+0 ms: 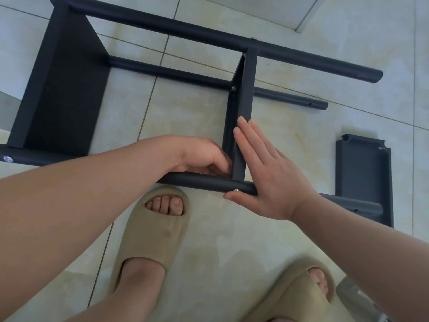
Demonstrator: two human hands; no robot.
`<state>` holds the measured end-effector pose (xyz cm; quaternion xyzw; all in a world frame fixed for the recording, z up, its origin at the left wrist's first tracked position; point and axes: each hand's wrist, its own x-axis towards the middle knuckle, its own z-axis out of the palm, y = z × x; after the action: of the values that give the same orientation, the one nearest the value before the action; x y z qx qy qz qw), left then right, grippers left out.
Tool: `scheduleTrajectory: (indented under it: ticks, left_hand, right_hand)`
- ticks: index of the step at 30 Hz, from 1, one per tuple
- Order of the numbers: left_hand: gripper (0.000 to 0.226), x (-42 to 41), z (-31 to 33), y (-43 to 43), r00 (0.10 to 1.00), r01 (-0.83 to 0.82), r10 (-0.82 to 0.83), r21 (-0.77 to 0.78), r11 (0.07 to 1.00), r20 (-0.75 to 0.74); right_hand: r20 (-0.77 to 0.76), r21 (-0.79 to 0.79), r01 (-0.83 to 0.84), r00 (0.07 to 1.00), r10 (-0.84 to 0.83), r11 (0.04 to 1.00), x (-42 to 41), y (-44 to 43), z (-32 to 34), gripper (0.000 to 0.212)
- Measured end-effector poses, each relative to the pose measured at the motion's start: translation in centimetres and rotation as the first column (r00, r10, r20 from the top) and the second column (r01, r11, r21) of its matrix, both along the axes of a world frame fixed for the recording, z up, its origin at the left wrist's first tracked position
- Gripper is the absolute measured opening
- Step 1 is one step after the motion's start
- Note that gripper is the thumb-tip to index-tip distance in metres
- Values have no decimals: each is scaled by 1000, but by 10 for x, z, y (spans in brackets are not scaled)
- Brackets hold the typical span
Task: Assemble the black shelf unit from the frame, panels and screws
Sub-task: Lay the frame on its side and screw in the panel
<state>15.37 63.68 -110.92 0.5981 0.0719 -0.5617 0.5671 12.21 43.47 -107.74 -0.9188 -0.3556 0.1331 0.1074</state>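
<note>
The black shelf frame [167,29] lies on its side on the tiled floor, with round tubes running left to right. One black panel [62,89] is fixed at the left end. A second, narrower panel [245,94] stands between the tubes in the middle. My right hand [264,173] presses flat against that panel's right face, fingers straight, thumb under the near tube [199,181] beside a silver screw [236,189]. My left hand [199,156] reaches inside the frame at the panel's lower corner, fingers curled and partly hidden; what they hold cannot be seen. A loose third panel [364,180] lies at the right.
My feet in beige slippers [151,231] stand on the tiles just in front of the near tube. A screw head [8,158] shows at the frame's left end. Something grey [355,296] sits at the bottom right corner.
</note>
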Motion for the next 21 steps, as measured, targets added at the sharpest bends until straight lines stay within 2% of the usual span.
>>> scheduleTrajectory:
  ticks: [6,15,21]
  left_hand:
    - [15,-1,0,-3,994,37,-43,66,997,102]
    - [18,0,8,-2,1000,16,-17,39,999,24]
    - [21,-2,11,-6,994,58,-67,111,992,81]
  right_hand:
    - [3,-6,-5,1000,5,1000,0,0,0,107]
    - [3,-15,-6,1000,6,1000,0,0,1,107]
    - [41,-83,-13,999,17,996,-1,1,1,107]
